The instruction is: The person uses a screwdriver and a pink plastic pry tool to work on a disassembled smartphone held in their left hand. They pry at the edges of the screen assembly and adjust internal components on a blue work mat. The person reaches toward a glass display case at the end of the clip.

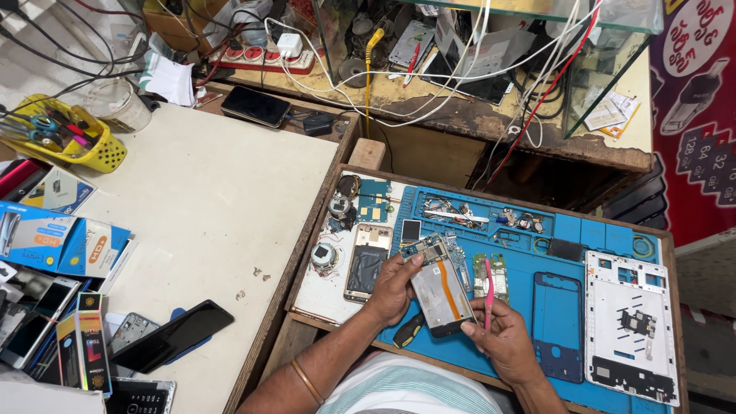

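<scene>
My left hand (392,290) grips the left edge of an opened phone (438,293), its back off, with a grey battery and an orange strip showing. My right hand (506,337) steadies the phone's lower right corner and pinches a thin pink pry tool (488,293) that stands upright along the phone's right side. The phone is held just above a blue repair mat (575,230) set in a wooden tray. A black-handled screwdriver (408,331) lies under my left wrist.
On the mat lie a green circuit board (491,274), a blue phone frame (558,322), a white tablet frame (630,326) and a gold phone shell (366,262). A black phone (175,336), boxes and a yellow basket (69,134) sit on the white table at left.
</scene>
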`<state>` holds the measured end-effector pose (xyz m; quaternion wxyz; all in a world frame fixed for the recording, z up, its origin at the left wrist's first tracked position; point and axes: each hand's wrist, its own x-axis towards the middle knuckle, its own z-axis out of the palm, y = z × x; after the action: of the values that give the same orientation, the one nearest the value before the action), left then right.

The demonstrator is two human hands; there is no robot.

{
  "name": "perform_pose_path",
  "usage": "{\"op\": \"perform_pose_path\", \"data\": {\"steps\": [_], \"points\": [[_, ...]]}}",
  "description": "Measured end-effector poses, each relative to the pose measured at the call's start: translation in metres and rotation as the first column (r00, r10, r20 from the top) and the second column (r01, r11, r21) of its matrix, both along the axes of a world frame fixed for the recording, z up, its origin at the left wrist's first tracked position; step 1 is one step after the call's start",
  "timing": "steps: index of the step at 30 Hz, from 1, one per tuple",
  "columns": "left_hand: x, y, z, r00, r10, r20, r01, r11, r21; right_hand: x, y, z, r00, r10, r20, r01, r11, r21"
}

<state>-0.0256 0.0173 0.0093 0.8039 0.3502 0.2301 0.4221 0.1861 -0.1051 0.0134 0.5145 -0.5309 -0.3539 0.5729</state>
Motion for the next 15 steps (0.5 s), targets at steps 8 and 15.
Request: {"op": "perform_pose_path", "data": {"steps": [8,15], "points": [[-0.0002,-0.0006,0.0020,1.000,0.000,0.000,0.000,1.000,0.011,0.0000,-0.0004,0.0001,1.000,0.001,-0.008,-0.001,1.000,-0.005],[0.0003,-0.0008,0.0014,1.000,-0.004,0.011,0.004,1.000,0.006,-0.0004,-0.0003,0.0023,1.000,-0.002,0.011,0.003,1.000,-0.011]]}}
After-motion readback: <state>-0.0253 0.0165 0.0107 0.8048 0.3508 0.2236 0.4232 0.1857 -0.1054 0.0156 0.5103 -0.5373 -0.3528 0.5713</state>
